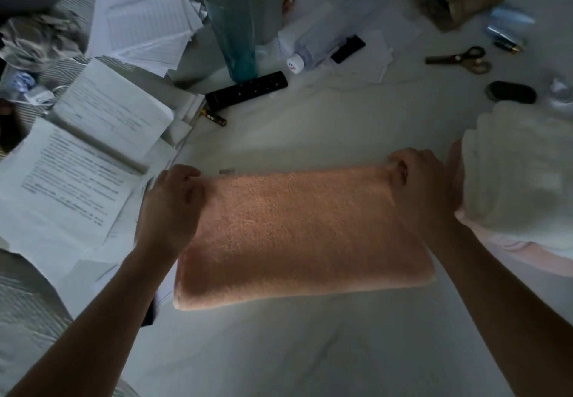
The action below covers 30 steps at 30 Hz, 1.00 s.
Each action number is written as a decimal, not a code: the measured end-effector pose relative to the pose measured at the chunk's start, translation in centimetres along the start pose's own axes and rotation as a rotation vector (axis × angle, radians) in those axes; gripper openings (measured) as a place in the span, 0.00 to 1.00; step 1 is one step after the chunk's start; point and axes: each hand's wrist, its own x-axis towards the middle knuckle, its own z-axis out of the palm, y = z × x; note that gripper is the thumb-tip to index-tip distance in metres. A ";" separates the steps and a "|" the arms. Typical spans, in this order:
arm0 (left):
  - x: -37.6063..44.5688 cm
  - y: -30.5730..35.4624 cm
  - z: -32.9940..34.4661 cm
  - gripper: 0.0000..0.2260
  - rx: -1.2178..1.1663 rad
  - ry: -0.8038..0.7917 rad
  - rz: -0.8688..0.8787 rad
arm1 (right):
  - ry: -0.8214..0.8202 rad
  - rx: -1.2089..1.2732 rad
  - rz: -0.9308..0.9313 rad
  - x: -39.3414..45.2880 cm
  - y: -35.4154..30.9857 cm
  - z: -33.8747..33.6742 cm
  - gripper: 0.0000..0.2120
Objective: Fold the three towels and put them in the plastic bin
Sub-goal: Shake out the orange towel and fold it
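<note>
A peach towel (304,235) lies folded into a wide rectangle on the white sheet in front of me. My left hand (173,204) grips its far left corner, fingers curled over the edge. My right hand (418,186) pinches the far right corner. A white towel (521,186) sits bunched at the right, on top of a pale pink towel (533,257) whose edge shows beneath it. No plastic bin is in view.
Piles of papers (93,148) crowd the left. Beyond the towel stand a tall teal glass (232,24), a black remote (245,89), a lying bottle (313,49), scissors (462,58), a battery (214,116) and a black oval case (511,93).
</note>
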 end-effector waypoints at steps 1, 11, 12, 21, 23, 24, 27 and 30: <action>-0.6 0.4 0.0 0.14 0.047 0.019 0.028 | 0.050 -0.025 -0.016 -0.5 -0.3 -0.1 0.14; -7.3 4.7 4.8 0.36 0.501 -0.368 0.422 | -0.278 -0.025 -0.584 -10.8 -11.4 5.8 0.31; -7.4 4.1 4.9 0.36 0.510 -0.362 0.419 | -0.274 -0.079 -0.589 -10.6 -10.7 5.8 0.32; -8.2 1.1 2.8 0.35 0.371 -0.278 0.407 | -0.244 -0.398 -0.384 -7.8 -1.6 2.9 0.35; -8.5 0.8 2.4 0.37 0.380 -0.295 0.383 | -0.231 -0.396 -0.304 -7.3 -0.9 2.2 0.33; -8.6 0.7 2.3 0.38 0.387 -0.306 0.367 | -0.224 -0.375 -0.258 -7.3 -1.0 2.0 0.32; -8.1 3.0 3.3 0.37 0.363 -0.307 0.326 | -0.130 -0.284 -0.227 -7.8 -4.2 2.6 0.30; -7.3 5.5 4.5 0.31 0.287 -0.277 0.342 | -0.174 -0.146 -0.367 -9.0 -8.3 4.9 0.31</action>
